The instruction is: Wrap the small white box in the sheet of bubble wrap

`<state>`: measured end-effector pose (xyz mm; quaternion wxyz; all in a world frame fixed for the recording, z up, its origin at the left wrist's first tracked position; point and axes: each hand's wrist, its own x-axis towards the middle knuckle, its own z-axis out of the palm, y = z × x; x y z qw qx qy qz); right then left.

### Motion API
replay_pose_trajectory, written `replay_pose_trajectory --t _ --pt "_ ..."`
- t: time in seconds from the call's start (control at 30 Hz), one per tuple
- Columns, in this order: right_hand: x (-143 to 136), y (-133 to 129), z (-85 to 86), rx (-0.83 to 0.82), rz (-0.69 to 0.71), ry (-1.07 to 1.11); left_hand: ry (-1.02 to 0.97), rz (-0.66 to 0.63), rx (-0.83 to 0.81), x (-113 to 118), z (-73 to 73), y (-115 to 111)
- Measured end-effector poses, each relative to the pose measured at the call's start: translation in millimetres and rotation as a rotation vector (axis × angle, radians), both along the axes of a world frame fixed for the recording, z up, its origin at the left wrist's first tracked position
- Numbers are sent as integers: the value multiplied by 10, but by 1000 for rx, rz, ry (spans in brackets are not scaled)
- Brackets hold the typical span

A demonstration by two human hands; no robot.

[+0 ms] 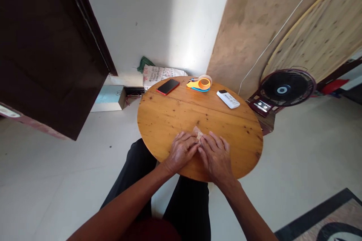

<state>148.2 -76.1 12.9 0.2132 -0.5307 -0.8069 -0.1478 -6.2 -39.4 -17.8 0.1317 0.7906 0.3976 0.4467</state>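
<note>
A small, pale, partly see-through piece (198,134) lies low over the near half of the round wooden table; whether it is paper, film or tape I cannot tell. My left hand (182,148) has its fingers bent around the left side of the piece, pressing it near the tabletop. From the other side, my right hand (217,154) grips it with thumb and forefinger, and its other fingers curl over the wood. The fingertips of both hands nearly meet, hiding the lower part of the piece.
On the table (169,120) lie a red-edged phone (167,87), an orange tape dispenser (199,83) with a roll, and a white remote-like device (228,99). A fan (282,89) stands right of the table. A printed sack (161,74) rests against the wall behind. At left is a dark door (48,45).
</note>
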Motion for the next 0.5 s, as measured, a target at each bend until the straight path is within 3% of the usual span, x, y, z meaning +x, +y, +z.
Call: replay_pose_trajectory --t 0.17,0.33,0.5 --pt "0 -73 -34 6 32 27 -9 2 7 -6 6 -12" --pt "-11 -364 -44 45 99 165 -19 -12 -12 -6 -10 -11" --pt "-91 -737 -286 58 45 359 -73 -22 -46 4 0 -15"
